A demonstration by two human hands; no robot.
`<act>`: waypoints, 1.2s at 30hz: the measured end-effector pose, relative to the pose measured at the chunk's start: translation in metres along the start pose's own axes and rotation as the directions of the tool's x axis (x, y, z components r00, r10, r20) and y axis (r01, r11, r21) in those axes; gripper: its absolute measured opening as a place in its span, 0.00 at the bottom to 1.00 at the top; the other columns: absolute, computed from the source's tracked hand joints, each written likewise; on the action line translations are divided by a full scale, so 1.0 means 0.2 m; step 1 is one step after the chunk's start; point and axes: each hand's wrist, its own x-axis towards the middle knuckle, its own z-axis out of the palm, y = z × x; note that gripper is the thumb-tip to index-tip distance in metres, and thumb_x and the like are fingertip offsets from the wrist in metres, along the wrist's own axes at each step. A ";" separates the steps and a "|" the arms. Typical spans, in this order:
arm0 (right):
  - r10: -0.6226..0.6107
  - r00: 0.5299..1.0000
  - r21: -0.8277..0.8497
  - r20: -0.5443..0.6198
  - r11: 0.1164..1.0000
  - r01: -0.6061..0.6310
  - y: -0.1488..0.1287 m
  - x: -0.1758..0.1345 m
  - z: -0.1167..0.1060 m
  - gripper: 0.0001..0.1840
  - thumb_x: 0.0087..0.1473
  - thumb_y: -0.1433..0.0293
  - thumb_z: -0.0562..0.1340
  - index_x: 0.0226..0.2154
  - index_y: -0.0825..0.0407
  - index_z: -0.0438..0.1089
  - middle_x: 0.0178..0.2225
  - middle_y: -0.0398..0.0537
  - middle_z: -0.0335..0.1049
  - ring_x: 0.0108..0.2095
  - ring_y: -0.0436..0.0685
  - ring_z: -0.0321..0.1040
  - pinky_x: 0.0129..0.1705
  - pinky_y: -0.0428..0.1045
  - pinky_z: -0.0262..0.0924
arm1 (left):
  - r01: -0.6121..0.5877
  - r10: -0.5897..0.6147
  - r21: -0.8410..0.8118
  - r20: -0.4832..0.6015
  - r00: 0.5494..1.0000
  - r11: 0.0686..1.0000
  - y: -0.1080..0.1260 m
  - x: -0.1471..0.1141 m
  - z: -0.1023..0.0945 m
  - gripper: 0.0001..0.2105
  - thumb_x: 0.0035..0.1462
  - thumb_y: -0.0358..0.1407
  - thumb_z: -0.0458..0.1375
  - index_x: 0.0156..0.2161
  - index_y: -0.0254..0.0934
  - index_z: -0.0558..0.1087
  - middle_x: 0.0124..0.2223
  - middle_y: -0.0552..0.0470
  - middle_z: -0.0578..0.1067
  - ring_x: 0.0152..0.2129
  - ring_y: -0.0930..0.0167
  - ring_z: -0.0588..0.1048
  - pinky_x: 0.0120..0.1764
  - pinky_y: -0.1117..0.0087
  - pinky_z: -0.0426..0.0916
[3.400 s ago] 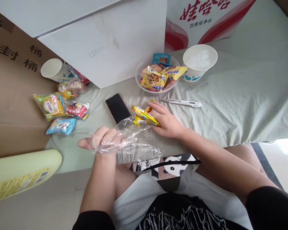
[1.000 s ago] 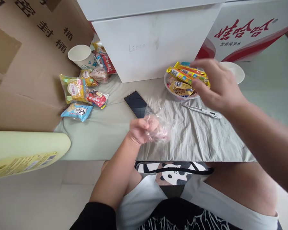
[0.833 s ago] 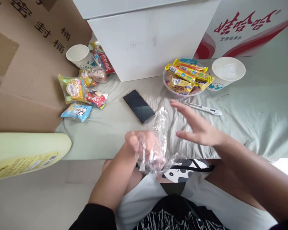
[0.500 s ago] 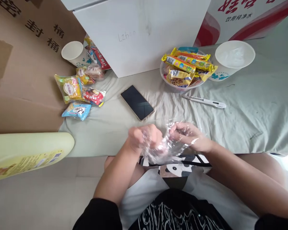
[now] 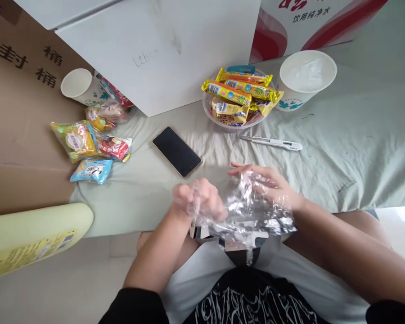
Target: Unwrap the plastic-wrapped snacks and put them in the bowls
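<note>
Crinkled clear plastic film (image 5: 239,207) spreads between my two hands over the lap, in front of the cloth-covered surface's near edge. My left hand (image 5: 202,198) is closed in a fist around one side of it, slightly blurred. On the other side, my right hand (image 5: 273,184) has its thumb against the film, with the index finger stretched out to the left. Film covers part of the right fingers. A black phone (image 5: 177,151) lies just beyond my left hand. Farther off, a white utility knife (image 5: 272,142) lies beyond my right hand.
A clear bowl (image 5: 207,108) of yellow snack packets stands by a paper cup (image 5: 305,81) with plastic inside. Another cup (image 5: 77,85) and several wrapped snacks (image 5: 76,139) sit left. A white box (image 5: 162,54), a cardboard box (image 5: 16,135) and a pale green rounded object (image 5: 37,234) border the surface.
My hands have moved apart and the film is spread wider between them. The right fingers have straightened from a pinch. The camera view has shifted, so the surroundings appear farther left.
</note>
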 end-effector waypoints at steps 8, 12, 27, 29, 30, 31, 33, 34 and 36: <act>0.257 0.901 0.238 -0.351 0.955 -0.180 0.00 0.08 0.00 0.18 0.56 0.52 0.67 0.31 0.45 0.62 0.19 0.36 0.59 0.18 0.51 0.59 0.22 0.49 0.57 | -0.285 0.221 -0.114 -0.391 0.894 0.952 0.30 0.10 -0.04 0.15 0.48 0.36 0.68 0.28 0.39 0.63 0.21 0.61 0.59 0.19 0.78 0.63 0.28 0.73 0.66; 0.224 0.842 0.183 -0.490 0.971 -0.152 0.00 0.07 0.02 0.18 0.55 0.54 0.68 0.31 0.45 0.61 0.25 0.38 0.66 0.18 0.49 0.60 0.21 0.48 0.57 | -0.092 0.080 -0.022 -0.330 0.940 0.995 0.23 0.09 0.00 0.33 0.42 0.37 0.73 0.54 0.46 0.66 0.38 0.58 0.78 0.33 0.70 0.80 0.37 0.68 0.75; 0.076 0.694 0.148 -0.716 0.988 0.045 -0.01 0.07 -0.09 0.16 0.58 0.59 0.65 0.46 0.42 0.62 0.20 0.32 0.59 0.20 0.52 0.65 0.21 0.48 0.60 | -0.168 0.225 0.161 -0.461 0.859 0.972 0.26 0.07 -0.09 0.32 0.45 0.44 0.74 0.53 0.47 0.65 0.20 0.66 0.73 0.14 0.77 0.71 0.18 0.79 0.61; 0.028 0.726 0.121 -0.687 0.990 0.076 -0.01 0.06 -0.10 0.12 0.58 0.59 0.64 0.41 0.43 0.63 0.23 0.35 0.64 0.22 0.51 0.68 0.24 0.48 0.62 | -0.269 0.312 0.157 -0.488 0.815 0.950 0.26 0.07 -0.10 0.31 0.46 0.42 0.74 0.53 0.50 0.65 0.22 0.66 0.73 0.17 0.78 0.73 0.22 0.79 0.65; -0.004 0.745 0.102 -0.668 0.990 0.096 -0.01 0.05 -0.10 0.11 0.57 0.60 0.65 0.39 0.44 0.64 0.26 0.37 0.67 0.24 0.50 0.68 0.25 0.47 0.62 | -0.316 0.348 0.152 -0.498 0.794 0.937 0.27 0.07 -0.11 0.31 0.46 0.41 0.74 0.52 0.51 0.65 0.24 0.66 0.73 0.19 0.78 0.74 0.24 0.79 0.67; -0.034 0.762 0.080 -0.646 0.990 0.113 -0.01 0.05 -0.10 0.09 0.56 0.62 0.66 0.36 0.45 0.65 0.28 0.39 0.69 0.25 0.50 0.69 0.27 0.48 0.63 | -0.357 0.378 0.144 -0.504 0.777 0.923 0.27 0.07 -0.11 0.31 0.46 0.41 0.75 0.52 0.53 0.65 0.25 0.66 0.75 0.21 0.78 0.75 0.27 0.79 0.69; -0.089 0.785 0.029 -0.613 0.991 0.134 -0.01 0.04 -0.10 0.06 0.53 0.67 0.67 0.34 0.46 0.69 0.31 0.41 0.71 0.28 0.50 0.69 0.32 0.48 0.65 | -0.407 0.415 0.129 -0.488 0.767 0.904 0.28 0.06 -0.11 0.31 0.45 0.40 0.75 0.52 0.54 0.66 0.30 0.64 0.77 0.25 0.78 0.77 0.32 0.77 0.73; -0.106 0.794 -0.002 -0.599 0.991 0.131 -0.01 0.03 -0.10 0.06 0.52 0.68 0.67 0.35 0.46 0.71 0.32 0.42 0.72 0.30 0.50 0.69 0.34 0.48 0.65 | -0.414 0.424 0.131 -0.469 0.775 0.901 0.28 0.06 -0.11 0.30 0.44 0.40 0.76 0.51 0.53 0.67 0.32 0.63 0.77 0.27 0.77 0.78 0.34 0.77 0.74; -0.123 0.806 -0.074 -0.578 0.992 0.099 -0.01 0.03 -0.10 0.11 0.52 0.69 0.68 0.41 0.46 0.75 0.34 0.43 0.72 0.34 0.52 0.70 0.37 0.50 0.67 | -0.398 0.432 0.172 -0.428 0.794 0.901 0.27 0.06 -0.12 0.30 0.40 0.39 0.77 0.48 0.49 0.71 0.35 0.59 0.78 0.30 0.76 0.78 0.35 0.75 0.75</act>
